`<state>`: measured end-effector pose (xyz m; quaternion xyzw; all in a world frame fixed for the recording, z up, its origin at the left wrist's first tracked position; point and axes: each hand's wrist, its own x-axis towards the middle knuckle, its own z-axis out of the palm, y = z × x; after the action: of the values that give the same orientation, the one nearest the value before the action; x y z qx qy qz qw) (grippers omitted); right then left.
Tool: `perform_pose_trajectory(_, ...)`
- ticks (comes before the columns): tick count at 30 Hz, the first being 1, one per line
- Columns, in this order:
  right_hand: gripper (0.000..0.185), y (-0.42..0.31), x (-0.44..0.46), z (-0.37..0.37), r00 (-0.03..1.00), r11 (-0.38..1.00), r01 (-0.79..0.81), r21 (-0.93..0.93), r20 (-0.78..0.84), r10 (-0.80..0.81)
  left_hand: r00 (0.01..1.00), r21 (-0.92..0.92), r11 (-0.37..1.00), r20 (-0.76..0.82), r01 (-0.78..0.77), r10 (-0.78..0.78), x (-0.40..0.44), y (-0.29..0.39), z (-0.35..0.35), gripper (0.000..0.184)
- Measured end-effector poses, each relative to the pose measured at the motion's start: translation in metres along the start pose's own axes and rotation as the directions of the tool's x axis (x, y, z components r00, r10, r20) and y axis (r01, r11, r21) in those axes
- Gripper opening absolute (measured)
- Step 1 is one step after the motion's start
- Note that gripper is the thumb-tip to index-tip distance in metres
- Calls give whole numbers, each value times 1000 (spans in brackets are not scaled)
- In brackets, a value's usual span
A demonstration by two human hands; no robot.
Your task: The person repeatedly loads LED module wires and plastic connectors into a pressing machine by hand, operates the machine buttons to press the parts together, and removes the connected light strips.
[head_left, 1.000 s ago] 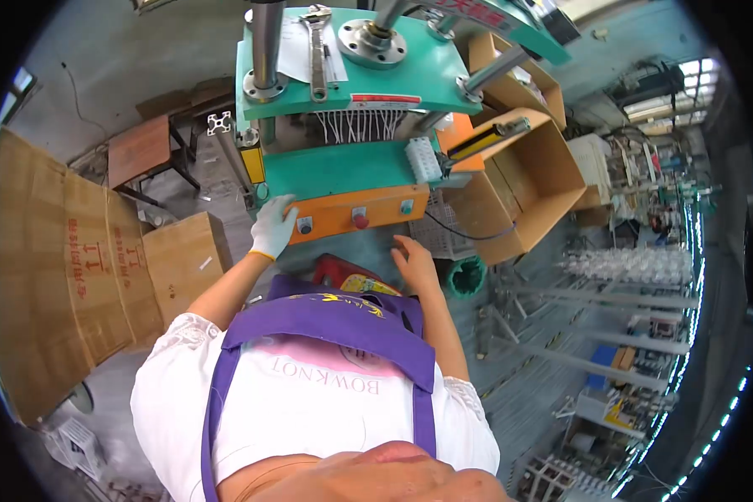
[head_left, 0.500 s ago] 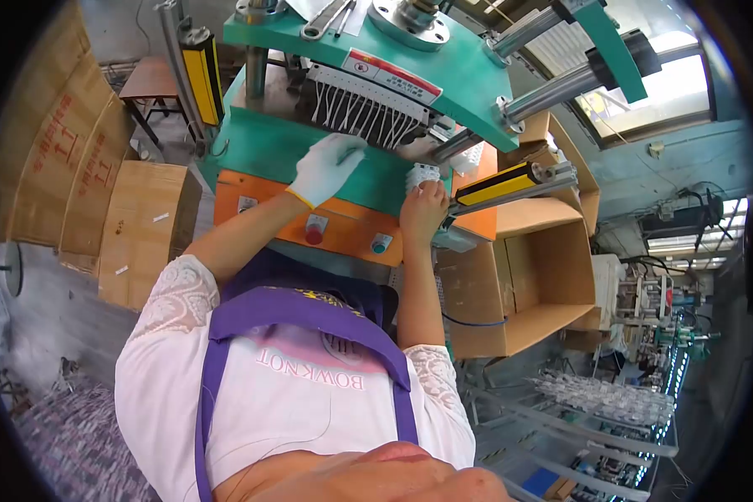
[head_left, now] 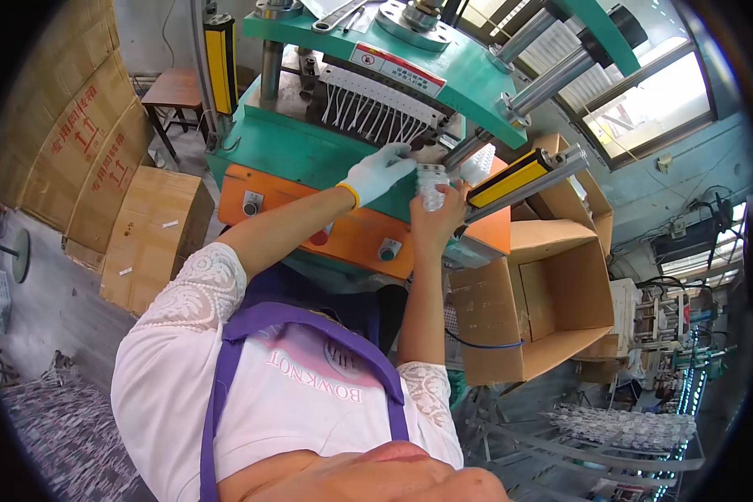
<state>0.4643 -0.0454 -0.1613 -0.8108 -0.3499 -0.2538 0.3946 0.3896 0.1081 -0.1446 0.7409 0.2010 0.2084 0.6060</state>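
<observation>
My right hand (head_left: 439, 219), bare, is closed round a short stack of clear plastic pieces (head_left: 431, 180) with ribbed edges, near the right end of the green press bed (head_left: 289, 159). What exactly the pieces are I cannot make out. A white glove with a yellow cuff covers my left hand (head_left: 381, 174). Its fingers are drawn together at the top left of the stack; whether a piece is between them is hidden. Just beyond the hands, a row of white wires (head_left: 372, 113) hangs from the upper block of the press.
Below the press bed, an orange panel (head_left: 289, 219) carries a green button (head_left: 387, 253) and a knob. Yellow-and-black guard bars (head_left: 510, 177) flank the press. To the right stands an open cardboard box (head_left: 485, 322); more cardboard (head_left: 151, 226) is on the left. A wrench (head_left: 339, 17) lies on top.
My left hand has moved right, from over the press bed to the clear stack. More of the stack now shows above my right hand. The whole view has shifted slightly.
</observation>
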Motion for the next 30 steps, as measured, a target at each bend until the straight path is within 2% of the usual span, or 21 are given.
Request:
perform_pose_trajectory(1, 43, -8, 0, -1, 993, 989, 91, 119, 63, -99, 1000, -89, 996, 17, 9, -8, -1, -1, -1, 47)
perform_pose_trajectory(2, 46, -24, 0, -4, 969, 983, 103, 155, 209, -135, 999, -176, 984, 33, 24, -19, -4, 3, -6, 42)
perform_pose_trajectory(3, 44, -39, 3, -8, 976, 979, 102, 178, 170, -133, 997, -183, 981, -47, -63, 55, 3, -5, -13, 36)
perform_pose_trajectory(4, 43, -49, 7, -8, 983, 974, 101, 203, 128, -129, 996, -181, 981, -62, -67, 56, 15, -14, -29, 36)
perform_pose_trajectory(6, 39, -27, 22, -6, 996, 955, -40, 295, 87, 15, 938, -257, 965, -344, -55, -38, 30, -8, -74, 32)
perform_pose_trajectory(7, 38, -14, 27, -5, 995, 973, -72, 218, 80, 56, 925, -274, 959, -379, -69, -42, 41, -7, -97, 32)
perform_pose_trajectory(8, 39, -6, 32, -6, 986, 995, -59, 83, 160, 45, 911, -288, 954, -410, -82, -46, 48, -6, -117, 33)
perform_pose_trajectory(9, 38, 3, 31, -1, 975, 999, -37, -30, 217, 43, 880, 323, 946, -440, -32, 180, 46, 3, -133, 46)
perform_pose_trajectory(10, 36, 9, 26, 6, 968, 994, -21, -106, 248, 47, 877, 326, 945, -446, -27, 179, 47, 2, -139, 46)
perform_pose_trajectory(11, 34, 14, 21, 13, 959, 983, 1, -181, 279, 51, 839, 681, 730, -365, -55, 403, 48, 1, -145, 55)
perform_pose_trajectory(12, 31, 15, 16, 17, 957, 975, 13, -221, 285, 52, 796, 918, 392, -199, -53, 572, 49, 2, -149, 64)
perform_pose_trajectory(13, 29, 23, 11, 24, 975, 969, 44, -243, 221, 12, 843, 931, 364, -172, -31, 510, 51, 3, -151, 71)
perform_pose_trajectory(14, 25, 26, 11, 26, 982, 954, 88, -287, 183, -36, 811, 947, 315, -143, -54, 567, 59, -7, -153, 65)
perform_pose_trajectory(17, 25, 17, 13, 21, 979, 967, 16, -255, 202, 37, 761, 944, 323, -161, -68, 629, 68, -21, -155, 60)
perform_pose_trajectory(19, 26, 9, 15, 16, 991, 982, -59, -182, 109, 80, 707, 934, 336, -160, -117, 689, 68, -21, -160, 57)
perform_pose_trajectory(20, 26, 5, 18, 15, 997, 988, 0, -154, 81, 13, 760, 938, 340, -175, -63, 625, 67, -20, -161, 56)
perform_pose_trajectory(22, 29, -6, 31, 26, 984, 985, 167, -48, 72, -163, 717, 928, 347, -149, -136, 680, 71, -30, -166, 55)
perform_pose_trajectory(24, 30, -22, 60, 42, 921, 943, 322, 83, 204, -332, 679, 930, 323, -123, -176, 724, 73, -26, -169, 53)
perform_pose_trajectory(26, 33, -37, 94, 67, 840, 861, 473, 188, 200, -505, 711, 925, 350, -145, -150, 688, 78, -19, -169, 50)
perform_pose_trajectory(28, 32, -29, 121, 93, 775, 816, 565, 120, 264, -575, 750, 918, 380, -171, -115, 639, 86, -17, -167, 49)
perform_pose_trajectory(30, 27, -30, 128, 95, 774, 813, 581, 43, 280, -568, 814, 913, 401, -178, -72, 553, 75, -3, -166, 50)
